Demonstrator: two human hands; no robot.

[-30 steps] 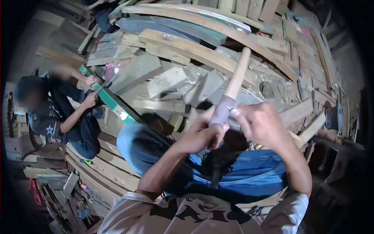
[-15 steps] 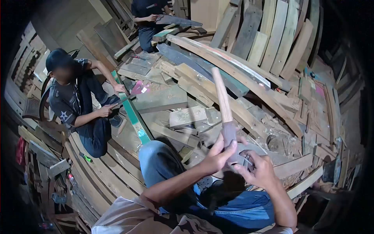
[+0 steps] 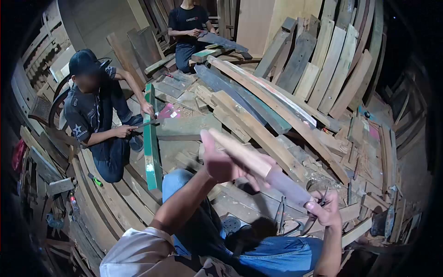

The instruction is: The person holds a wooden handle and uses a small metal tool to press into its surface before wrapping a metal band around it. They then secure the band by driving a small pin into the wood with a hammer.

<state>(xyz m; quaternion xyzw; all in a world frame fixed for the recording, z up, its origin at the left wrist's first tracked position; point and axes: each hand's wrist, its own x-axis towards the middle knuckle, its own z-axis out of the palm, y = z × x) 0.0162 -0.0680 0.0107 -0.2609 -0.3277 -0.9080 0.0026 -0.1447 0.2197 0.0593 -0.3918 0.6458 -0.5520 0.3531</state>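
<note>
A pale wooden stick [image 3: 247, 159] with a grey-mauve sleeve-like section [image 3: 290, 188] at its lower end slants across in front of me. My right hand [image 3: 325, 210] is closed on the grey end, with a thin dark piece between its fingers that is too small to name. By the bare wooden part is my left hand [image 3: 224, 166], smeared by motion. Its thumb sticks up and its fingers stretch out along and under the stick, not wrapped round it. Below stands a dark, narrow, plier-like tool [image 3: 280, 214], near my knee.
To the left, a person [image 3: 99, 115] crouches, sawing a green-painted beam [image 3: 150, 138]. Further back, another person [image 3: 187, 34] holds a hand saw [image 3: 224, 41]. Long planks [image 3: 272, 138] and offcuts cover the floor, while boards [image 3: 323, 64] lean at the back right. A green-handled tool [image 3: 96, 180] lies left.
The stick has tipped from nearly upright to a slant, its top swinging left. My left hand has loosened from the grey section and moved left; my right hand has moved right and slightly down.
</note>
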